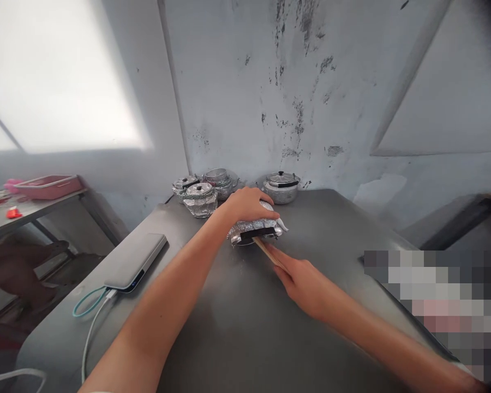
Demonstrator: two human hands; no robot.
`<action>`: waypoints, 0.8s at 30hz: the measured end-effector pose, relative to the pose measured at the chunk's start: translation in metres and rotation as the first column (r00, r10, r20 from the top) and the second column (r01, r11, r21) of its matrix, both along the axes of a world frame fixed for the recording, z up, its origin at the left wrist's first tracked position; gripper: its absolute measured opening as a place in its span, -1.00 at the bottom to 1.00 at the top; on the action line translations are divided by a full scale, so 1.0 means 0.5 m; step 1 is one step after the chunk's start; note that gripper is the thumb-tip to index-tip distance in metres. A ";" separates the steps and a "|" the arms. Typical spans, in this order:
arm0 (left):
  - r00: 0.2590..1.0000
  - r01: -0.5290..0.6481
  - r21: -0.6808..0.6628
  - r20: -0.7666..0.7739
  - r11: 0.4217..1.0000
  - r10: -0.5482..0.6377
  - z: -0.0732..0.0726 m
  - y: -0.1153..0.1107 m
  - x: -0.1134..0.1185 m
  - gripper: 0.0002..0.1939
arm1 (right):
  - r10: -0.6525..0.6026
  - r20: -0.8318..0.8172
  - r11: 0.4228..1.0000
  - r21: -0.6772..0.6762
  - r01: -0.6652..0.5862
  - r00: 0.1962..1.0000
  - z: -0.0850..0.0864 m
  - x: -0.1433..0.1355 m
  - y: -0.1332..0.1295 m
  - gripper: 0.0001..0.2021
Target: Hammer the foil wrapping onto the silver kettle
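My left hand [250,204] grips a small silver kettle [251,225] from above, fingers curled over its far side. The kettle looks tipped toward me. Its spout [283,225] sticks out to the right, and a black handle [257,233] faces me. Closed around a thin pale wooden stick [268,252], my right hand [297,273] is just nearer to me than the kettle. The tip of the stick reaches the kettle below the black handle; whether it goes inside is hidden.
Small silver pots [200,201] cluster at the back left of the grey table [237,327], and a lidded pot [281,188] stands by the wall. A power bank [137,262] with cables lies at left. A side table holds a pink basket [49,187]. A blurred patch covers the lower right.
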State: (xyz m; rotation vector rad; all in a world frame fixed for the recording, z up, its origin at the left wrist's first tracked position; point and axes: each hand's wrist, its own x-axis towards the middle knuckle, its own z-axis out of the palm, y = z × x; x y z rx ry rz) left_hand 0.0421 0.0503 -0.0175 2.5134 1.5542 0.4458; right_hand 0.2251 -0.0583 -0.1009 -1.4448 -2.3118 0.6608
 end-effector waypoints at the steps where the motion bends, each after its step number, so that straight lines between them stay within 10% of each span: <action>1: 1.000 0.004 0.002 0.001 1.000 -0.004 -0.001 0.002 -0.001 -0.48 | 0.007 -0.006 1.000 -0.006 -0.007 1.000 0.002 0.000 0.001 -0.41; 24: 1.000 0.008 0.004 -0.010 1.000 -0.008 -0.002 0.008 -0.003 -0.48 | -0.030 -0.018 0.999 -0.033 0.029 0.999 -0.012 -0.004 0.008 -0.42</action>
